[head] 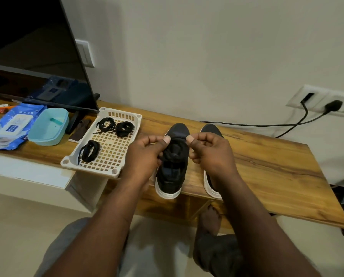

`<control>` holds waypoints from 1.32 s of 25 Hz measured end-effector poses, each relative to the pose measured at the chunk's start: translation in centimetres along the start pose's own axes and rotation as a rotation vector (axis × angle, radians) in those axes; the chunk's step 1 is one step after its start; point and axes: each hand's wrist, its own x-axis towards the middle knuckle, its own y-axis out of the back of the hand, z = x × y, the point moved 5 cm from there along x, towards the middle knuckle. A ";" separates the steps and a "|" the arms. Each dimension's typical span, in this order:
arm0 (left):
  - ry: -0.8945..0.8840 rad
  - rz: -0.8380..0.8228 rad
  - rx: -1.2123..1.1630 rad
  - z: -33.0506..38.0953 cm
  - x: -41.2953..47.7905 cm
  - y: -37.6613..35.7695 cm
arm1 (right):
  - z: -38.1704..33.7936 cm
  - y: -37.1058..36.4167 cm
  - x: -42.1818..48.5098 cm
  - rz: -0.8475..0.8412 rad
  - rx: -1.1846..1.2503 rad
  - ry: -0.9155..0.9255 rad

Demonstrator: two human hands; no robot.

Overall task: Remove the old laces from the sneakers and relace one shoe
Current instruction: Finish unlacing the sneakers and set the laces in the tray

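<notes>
Two sneakers sit side by side on the wooden surface [267,160], heels right at the near edge, toes to the wall. Both hands are over the left sneaker [172,176]. The left hand [145,154] is curled, thumb pressed on forefinger, and the right hand [209,152] mirrors it. Each seems to pinch one side of the dark lace [176,150] bunched over the tongue, though the strand inside the fingers is too dark to make out. The right sneaker [211,129] waits just beside, half hidden behind the right hand. Over on the left, the pale slotted tray [115,172] holds three coiled black laces [89,150], so this looks like lace work on the one shoe; pulling out or threading in, I can't call it. To do it well: keep both ends level, draw with equal pull from each side so the crossings lie flat, and steady the shoe so it doesn't slide off that near edge. A teal tub [49,126] and a wipes pack [13,126] lie far left, out of play
</notes>
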 end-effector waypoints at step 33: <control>-0.343 -0.176 1.176 -0.9 6.9 -5.9 | 0.4 3.9 6.8 0.081 -0.398 0.011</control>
